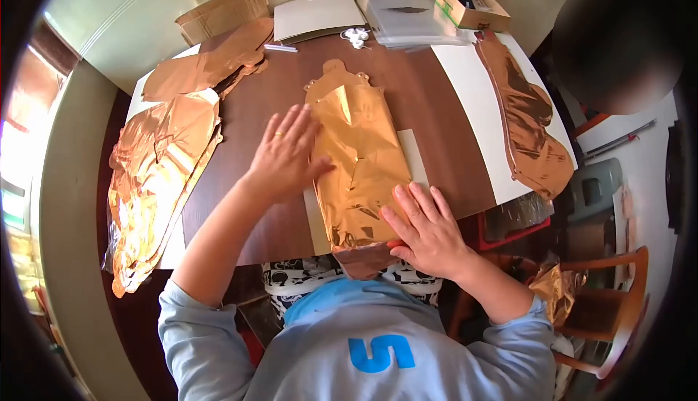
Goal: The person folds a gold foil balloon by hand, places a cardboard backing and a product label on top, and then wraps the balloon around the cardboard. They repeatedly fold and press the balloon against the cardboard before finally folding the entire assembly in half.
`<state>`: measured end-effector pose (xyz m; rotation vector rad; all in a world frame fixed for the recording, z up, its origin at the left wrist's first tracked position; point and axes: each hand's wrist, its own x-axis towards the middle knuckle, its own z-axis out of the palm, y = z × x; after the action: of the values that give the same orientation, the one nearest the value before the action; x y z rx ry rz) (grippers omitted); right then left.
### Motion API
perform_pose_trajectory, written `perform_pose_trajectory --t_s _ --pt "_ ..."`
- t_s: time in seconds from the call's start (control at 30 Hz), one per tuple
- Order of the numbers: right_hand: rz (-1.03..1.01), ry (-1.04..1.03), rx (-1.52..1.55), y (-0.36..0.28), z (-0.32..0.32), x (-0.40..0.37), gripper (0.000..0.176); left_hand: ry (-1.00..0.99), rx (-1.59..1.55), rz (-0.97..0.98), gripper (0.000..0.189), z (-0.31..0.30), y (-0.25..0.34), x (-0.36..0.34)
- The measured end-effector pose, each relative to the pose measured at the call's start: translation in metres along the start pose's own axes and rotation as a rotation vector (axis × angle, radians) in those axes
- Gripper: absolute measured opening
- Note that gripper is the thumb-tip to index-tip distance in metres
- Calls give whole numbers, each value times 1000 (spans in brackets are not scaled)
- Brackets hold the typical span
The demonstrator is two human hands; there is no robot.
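A folded copper-coloured foil balloon (356,154) lies lengthwise before me, its rounded tab pointing to the far side and its near end reaching the table edge. Beneath it, pale card (411,155) shows along both sides. My left hand (287,150) is open at the foil's left edge, fingers spread and a ring on one of them. At the near right corner, my right hand (427,232) lies open with fingers stretched forward, its thumb side at the foil. Creases and shiny wrinkles run across the folded foil.
Flat copper foil balloons lie in a stack on the left (163,154) and in another pile on the right (527,125), over white sheets. At the back stand white boards (318,15), clear plastic sleeves (407,19) and a small box (472,12). A wooden chair (618,306) is at right.
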<state>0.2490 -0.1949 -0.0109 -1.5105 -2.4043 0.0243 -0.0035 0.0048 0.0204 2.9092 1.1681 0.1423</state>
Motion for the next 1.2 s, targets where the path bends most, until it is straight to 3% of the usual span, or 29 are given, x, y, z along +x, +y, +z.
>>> perform_pose_trajectory --t_s 0.07,0.13,0.2,0.4,0.57,0.67,0.8,0.93,1.03,1.13,1.2 --pt "14 -26 10 -1 -1 0 81 -18 -66 150 64 -25 41 14" --pt "29 -71 18 -1 -3 2 82 139 -183 449 63 20 64 17" --pt "18 -43 2 1 0 1 81 49 -358 548 63 26 78 22" --pt "14 -8 23 -2 -3 2 77 268 -367 342 64 24 47 17" --pt "6 66 19 -1 2 0 71 400 -340 44 46 -7 59 -48" --pt "8 59 11 -2 1 1 68 247 -701 -373 45 -9 55 -58" --pt "29 32 11 -5 -3 2 67 202 -1002 -533 57 -15 51 -40" --pt "39 8 2 -4 -4 1 69 270 -694 -372 66 -15 64 -44" --pt "64 108 101 -10 -17 6 53 334 -507 -144 65 -15 82 -63" --pt "135 515 361 -10 -11 -11 22 310 -450 -40 54 2 91 -79" --pt "337 632 404 -19 -8 -28 11 352 -411 2 53 10 93 -85"
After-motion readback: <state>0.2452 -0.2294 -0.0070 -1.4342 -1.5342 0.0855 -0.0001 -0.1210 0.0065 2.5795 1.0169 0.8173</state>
